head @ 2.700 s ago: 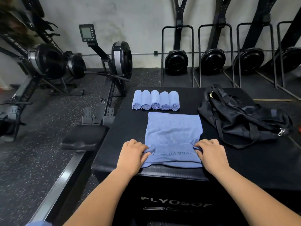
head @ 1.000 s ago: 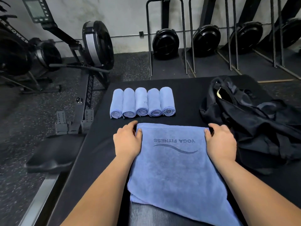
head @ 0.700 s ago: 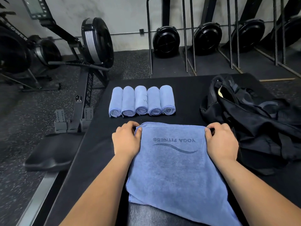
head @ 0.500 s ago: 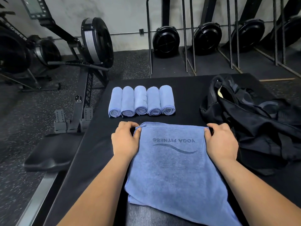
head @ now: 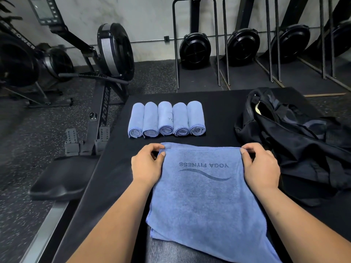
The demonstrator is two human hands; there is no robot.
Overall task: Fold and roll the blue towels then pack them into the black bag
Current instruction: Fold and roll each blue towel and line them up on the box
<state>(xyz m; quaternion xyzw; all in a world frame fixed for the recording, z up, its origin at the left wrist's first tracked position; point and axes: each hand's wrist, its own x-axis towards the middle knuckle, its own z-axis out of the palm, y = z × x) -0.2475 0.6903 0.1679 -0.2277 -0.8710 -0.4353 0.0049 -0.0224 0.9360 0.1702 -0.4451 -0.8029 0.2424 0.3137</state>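
- Folded blue terry towel printed "YOGA FITNESS" (head: 205, 196): lower centre of frame, flat on black padded worktop (head: 220, 118). Soft, light, floppy, so best taken at the far corners.
- Left grip (head: 146, 166) pinches far left corner; right grip (head: 261, 166) pinches far right corner.
- Five rolled blue towels (head: 167, 118) in a row, centre frame, just beyond.
- Crumpled black fabric bag (head: 296, 137), right of frame, near right grip.
- Worktop matte, probably not slippery.
- Black rowing machine (head: 114, 52) upper left; speckled dark floor (head: 28, 130).
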